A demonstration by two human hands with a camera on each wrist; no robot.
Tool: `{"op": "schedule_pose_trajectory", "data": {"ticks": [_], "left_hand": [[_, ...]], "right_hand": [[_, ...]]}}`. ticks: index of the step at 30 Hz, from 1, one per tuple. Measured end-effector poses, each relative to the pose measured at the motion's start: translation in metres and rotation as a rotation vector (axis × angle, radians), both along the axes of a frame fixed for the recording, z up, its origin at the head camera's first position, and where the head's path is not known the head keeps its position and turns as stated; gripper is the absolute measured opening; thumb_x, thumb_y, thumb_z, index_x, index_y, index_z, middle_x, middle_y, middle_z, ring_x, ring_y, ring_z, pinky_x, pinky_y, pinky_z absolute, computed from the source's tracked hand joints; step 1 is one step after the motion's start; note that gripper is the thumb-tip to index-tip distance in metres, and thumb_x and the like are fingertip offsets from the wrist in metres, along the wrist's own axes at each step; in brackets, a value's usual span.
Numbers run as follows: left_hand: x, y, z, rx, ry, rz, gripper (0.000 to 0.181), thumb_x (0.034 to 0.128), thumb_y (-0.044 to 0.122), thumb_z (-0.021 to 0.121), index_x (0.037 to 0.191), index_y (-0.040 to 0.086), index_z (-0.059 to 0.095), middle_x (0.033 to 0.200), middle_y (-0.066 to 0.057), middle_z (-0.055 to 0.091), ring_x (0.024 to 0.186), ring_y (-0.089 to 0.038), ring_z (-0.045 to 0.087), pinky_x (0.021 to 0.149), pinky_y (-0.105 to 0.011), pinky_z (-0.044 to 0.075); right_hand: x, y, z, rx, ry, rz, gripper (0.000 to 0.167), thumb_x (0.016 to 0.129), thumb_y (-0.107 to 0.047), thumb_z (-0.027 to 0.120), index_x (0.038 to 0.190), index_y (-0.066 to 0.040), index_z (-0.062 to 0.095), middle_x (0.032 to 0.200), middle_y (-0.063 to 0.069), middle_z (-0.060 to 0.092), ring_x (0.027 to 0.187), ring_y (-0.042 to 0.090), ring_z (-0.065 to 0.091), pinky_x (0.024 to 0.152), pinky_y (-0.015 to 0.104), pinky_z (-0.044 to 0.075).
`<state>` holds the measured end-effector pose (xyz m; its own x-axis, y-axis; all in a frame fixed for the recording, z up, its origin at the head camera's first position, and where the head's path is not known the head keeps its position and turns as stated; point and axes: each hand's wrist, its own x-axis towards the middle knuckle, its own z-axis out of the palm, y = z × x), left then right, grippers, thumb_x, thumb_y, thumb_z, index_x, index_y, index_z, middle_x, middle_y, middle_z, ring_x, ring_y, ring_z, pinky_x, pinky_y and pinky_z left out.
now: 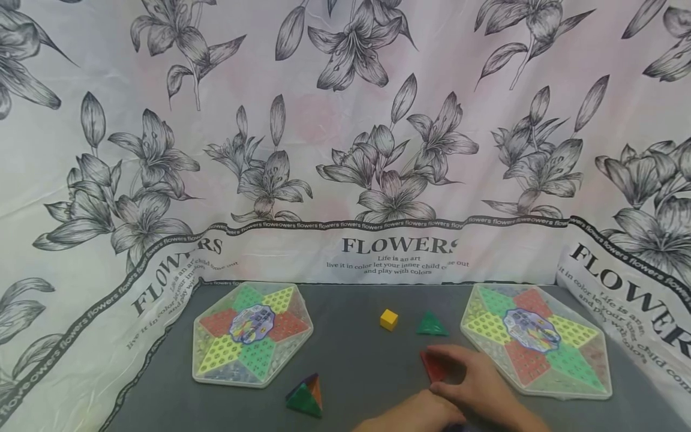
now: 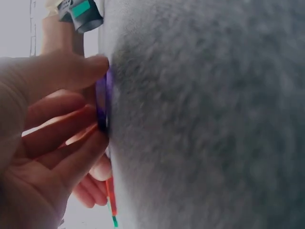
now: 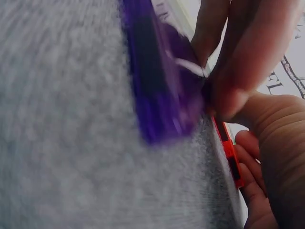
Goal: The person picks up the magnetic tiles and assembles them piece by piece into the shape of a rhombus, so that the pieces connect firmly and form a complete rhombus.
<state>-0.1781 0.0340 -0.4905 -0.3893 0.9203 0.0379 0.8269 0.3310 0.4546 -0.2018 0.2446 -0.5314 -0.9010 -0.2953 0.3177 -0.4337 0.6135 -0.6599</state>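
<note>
In the lower right of the head view, my right hand (image 1: 480, 378) curves its thumb and fingers around a red triangular tile (image 1: 432, 366) lying on the table, seeming to pinch its edges. My left hand (image 1: 412, 414) crosses just in front of it, nearer to me. From the left wrist view, that left hand pinches a translucent purple tile (image 2: 102, 100) between thumb and fingertips, low against the grey surface. Close up in the right wrist view, the purple tile (image 3: 159, 81) looks blurred, and the red tile (image 3: 228, 152) shows beyond it by the right fingers.
A green triangular tile (image 1: 432, 324) and a yellow cube (image 1: 388, 320) lie farther back. Front left stands a small multicoloured pyramid (image 1: 305, 397). Star-patterned hexagonal boxes flank the grey table, one left (image 1: 216, 372) and one right (image 1: 588, 384). A flower-printed curtain (image 1: 302, 255) closes the back.
</note>
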Motion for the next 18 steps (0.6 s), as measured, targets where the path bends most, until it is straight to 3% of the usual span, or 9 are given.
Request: {"op": "schedule_pose_trajectory", "data": {"ticks": [5, 7, 9, 14, 18], "left_hand": [[0.001, -0.022, 0.009, 0.083, -0.081, -0.053, 0.028, 0.1096, 0.022, 0.068, 0.137, 0.017, 0.073, 0.127, 0.012, 0.078, 0.108, 0.020, 0.058, 0.094, 0.001, 0.042], [0.001, -0.036, 0.012, 0.126, -0.113, -0.072, 0.031, 0.1105, 0.022, 0.066, 0.140, 0.015, 0.071, 0.132, 0.008, 0.077, 0.116, 0.018, 0.060, 0.099, -0.001, 0.043], [0.000, -0.052, 0.015, 0.143, -0.093, -0.076, 0.033, 0.1095, 0.023, 0.068, 0.141, 0.013, 0.071, 0.134, 0.004, 0.077, 0.121, 0.014, 0.061, 0.102, -0.002, 0.043], [-0.005, -0.090, 0.017, 0.146, -0.097, -0.036, 0.039, 0.1026, 0.022, 0.077, 0.139, 0.009, 0.072, 0.134, -0.001, 0.077, 0.124, 0.007, 0.064, 0.104, -0.007, 0.046], [-0.007, -0.110, 0.016, 0.094, -0.178, 0.020, 0.042, 0.1013, 0.026, 0.079, 0.140, 0.012, 0.072, 0.138, 0.004, 0.074, 0.125, 0.006, 0.062, 0.105, -0.018, 0.050]], "right_hand": [[0.002, 0.000, 0.003, -0.068, -0.091, -0.001, 0.061, 0.082, -0.035, 0.098, 0.137, -0.021, 0.075, 0.128, -0.006, 0.079, 0.109, 0.003, 0.072, 0.093, 0.025, 0.060], [0.003, 0.000, 0.006, -0.072, -0.118, -0.003, 0.062, 0.083, -0.037, 0.097, 0.138, -0.022, 0.074, 0.130, -0.005, 0.078, 0.109, 0.001, 0.071, 0.092, 0.025, 0.060], [0.006, -0.001, 0.010, -0.054, -0.105, 0.006, 0.061, 0.083, -0.039, 0.096, 0.138, -0.022, 0.074, 0.129, -0.003, 0.078, 0.109, 0.000, 0.070, 0.091, 0.025, 0.060], [0.018, -0.005, 0.016, 0.016, -0.019, 0.058, 0.059, 0.081, -0.041, 0.097, 0.133, -0.020, 0.077, 0.126, -0.002, 0.080, 0.112, -0.001, 0.069, 0.092, 0.027, 0.060], [0.027, -0.010, 0.016, 0.013, -0.090, 0.126, 0.057, 0.085, -0.039, 0.095, 0.135, -0.018, 0.076, 0.125, -0.001, 0.080, 0.111, -0.004, 0.067, 0.089, 0.025, 0.060]]}}
